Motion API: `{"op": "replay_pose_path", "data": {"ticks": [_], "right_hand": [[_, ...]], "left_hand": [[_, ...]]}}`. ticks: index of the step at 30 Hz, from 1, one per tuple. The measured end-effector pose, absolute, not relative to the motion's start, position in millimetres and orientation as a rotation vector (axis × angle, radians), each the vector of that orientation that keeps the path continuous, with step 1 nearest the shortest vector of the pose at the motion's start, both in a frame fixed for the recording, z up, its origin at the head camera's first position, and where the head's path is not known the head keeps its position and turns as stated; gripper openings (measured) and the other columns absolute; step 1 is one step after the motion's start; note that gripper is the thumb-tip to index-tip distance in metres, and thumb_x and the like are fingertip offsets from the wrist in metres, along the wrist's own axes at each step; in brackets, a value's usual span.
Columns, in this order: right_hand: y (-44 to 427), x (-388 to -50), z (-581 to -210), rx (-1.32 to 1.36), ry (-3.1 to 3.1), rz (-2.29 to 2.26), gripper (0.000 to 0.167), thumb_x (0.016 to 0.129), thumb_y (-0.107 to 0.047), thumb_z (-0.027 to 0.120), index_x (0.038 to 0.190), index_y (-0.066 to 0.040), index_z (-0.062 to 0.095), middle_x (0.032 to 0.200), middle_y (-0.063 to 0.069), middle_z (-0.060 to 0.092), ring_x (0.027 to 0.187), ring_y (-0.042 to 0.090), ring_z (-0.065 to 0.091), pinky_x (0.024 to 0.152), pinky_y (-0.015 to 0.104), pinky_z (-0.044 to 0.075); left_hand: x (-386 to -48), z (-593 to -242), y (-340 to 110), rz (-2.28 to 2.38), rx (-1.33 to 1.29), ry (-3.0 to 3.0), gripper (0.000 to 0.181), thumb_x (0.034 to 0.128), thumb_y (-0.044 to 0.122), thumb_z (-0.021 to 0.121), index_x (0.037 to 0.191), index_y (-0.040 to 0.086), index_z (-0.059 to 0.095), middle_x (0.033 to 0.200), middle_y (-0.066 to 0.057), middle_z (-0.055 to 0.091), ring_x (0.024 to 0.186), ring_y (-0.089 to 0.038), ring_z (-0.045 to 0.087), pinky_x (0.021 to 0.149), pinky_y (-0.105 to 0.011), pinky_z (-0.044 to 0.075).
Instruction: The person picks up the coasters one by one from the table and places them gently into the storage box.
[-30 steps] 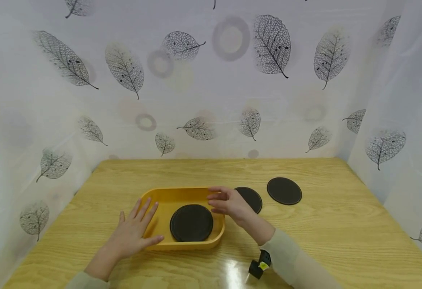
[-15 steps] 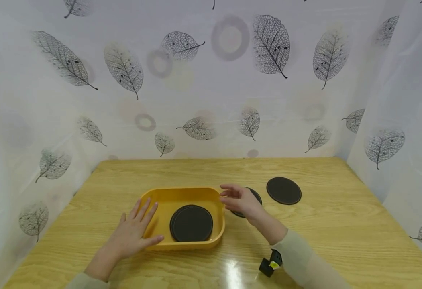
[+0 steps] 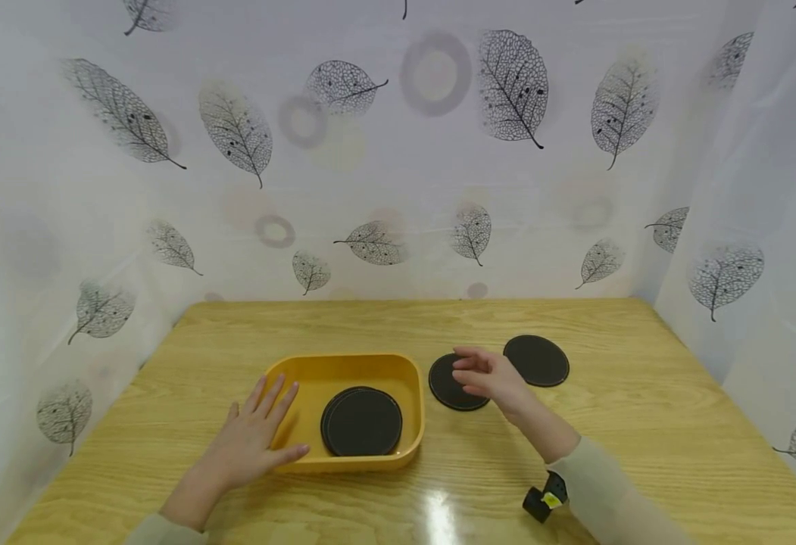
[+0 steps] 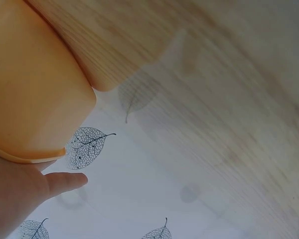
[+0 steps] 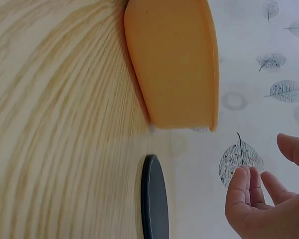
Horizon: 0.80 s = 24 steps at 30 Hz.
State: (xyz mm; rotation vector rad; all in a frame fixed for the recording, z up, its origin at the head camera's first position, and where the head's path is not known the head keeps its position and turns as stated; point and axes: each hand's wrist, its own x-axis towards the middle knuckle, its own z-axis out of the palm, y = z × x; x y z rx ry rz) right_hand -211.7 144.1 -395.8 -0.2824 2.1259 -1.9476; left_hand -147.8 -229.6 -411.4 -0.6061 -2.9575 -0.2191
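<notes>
A yellow-orange plastic tray stands on the table, with black round coasters lying overlapped inside it. My left hand rests on the tray's left end, fingers spread straight over the rim. To the right of the tray lies another black coaster, partly covered by my right hand. That hand hovers above it with loosely bent fingers and nothing between them. In the right wrist view the hand appears apart from both the coaster and the tray.
One more black coaster lies farther back on the right. The wooden table meets a leaf-patterned curtain at the back and sides. A small black device is strapped at the right wrist.
My right hand has moved right, from over the tray's right end to above the near coaster. The coaster pile in the tray now shows two offset edges. The left hand has stayed still.
</notes>
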Motion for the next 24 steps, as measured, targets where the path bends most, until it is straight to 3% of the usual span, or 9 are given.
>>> {"op": "replay_pose_path", "data": {"ticks": [9,17,24], "right_hand": [[175,-210,-396,-0.282,2.23,-1.871,0.056,0.085,-0.015,0.059,0.132,0.004,0.035,0.119,0.027,0.043,0.104,0.032,0.05,0.084,0.041,0.043],[198,-207,-395,-0.232,2.299,-1.854,0.055,0.085,-0.015,0.059,0.132,0.005,0.035,0.113,0.023,0.045,0.093,0.011,0.052,0.082,0.038,0.044],[207,-209,-395,-0.224,2.348,-1.823,0.056,0.086,-0.015,0.059,0.131,0.007,0.034,0.112,0.022,0.046,0.089,0.008,0.054,0.081,0.036,0.045]], "left_hand": [[-148,-410,-230,-0.229,-0.608,-2.962,0.083,0.0791,0.059,0.049,0.14,0.008,0.024,0.144,-0.016,0.016,0.13,-0.038,0.005,0.084,-0.069,0.021],[-147,-409,-228,-0.241,-0.614,-2.971,0.083,0.0797,0.057,0.051,0.14,0.008,0.024,0.144,-0.017,0.015,0.13,-0.039,0.005,0.084,-0.07,0.02],[-148,-410,-230,-0.246,-0.62,-2.958,0.083,0.0794,0.056,0.052,0.14,0.008,0.024,0.144,-0.018,0.016,0.13,-0.039,0.005,0.084,-0.07,0.02]]}}
